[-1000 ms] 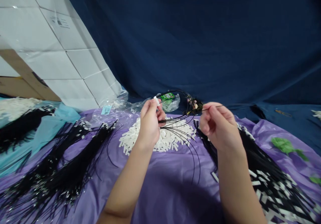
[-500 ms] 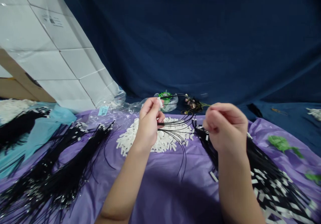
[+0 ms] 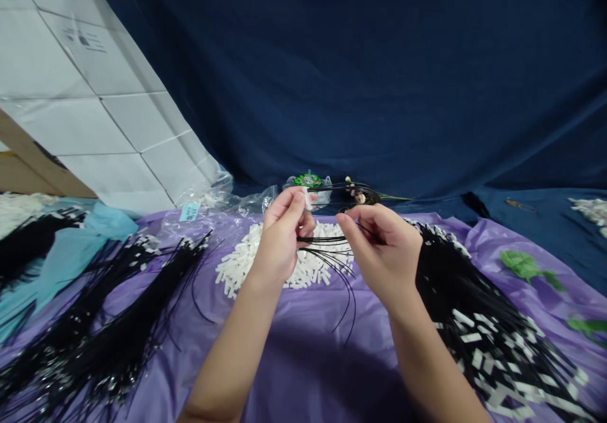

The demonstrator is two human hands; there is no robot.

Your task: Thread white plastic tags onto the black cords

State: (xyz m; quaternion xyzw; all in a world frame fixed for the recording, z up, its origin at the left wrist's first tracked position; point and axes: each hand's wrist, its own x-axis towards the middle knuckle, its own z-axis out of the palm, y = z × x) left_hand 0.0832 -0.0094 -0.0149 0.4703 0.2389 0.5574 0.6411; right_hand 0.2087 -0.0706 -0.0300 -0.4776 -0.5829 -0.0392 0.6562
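My left hand is closed, pinching a small white piece between thumb and forefinger, with thin black cords passing through its lower fingers. To its right, my right hand has thumb and forefinger close together and its other fingers curled by the black cords; what its fingertips grip is too small to make out. Some cord ends hang down between the hands. Beneath them lies a pile of small white pieces on the purple cloth.
Black cord bundles lie at the left and, with white pieces on them, at the right. Behind are clear plastic bags, small flowers, a dark blue curtain and stacked white boxes. Green leaves lie at the right.
My right hand has moved left, closer to my left hand and over the cords. My left hand keeps its pinch on the white piece. The view has shifted slightly.
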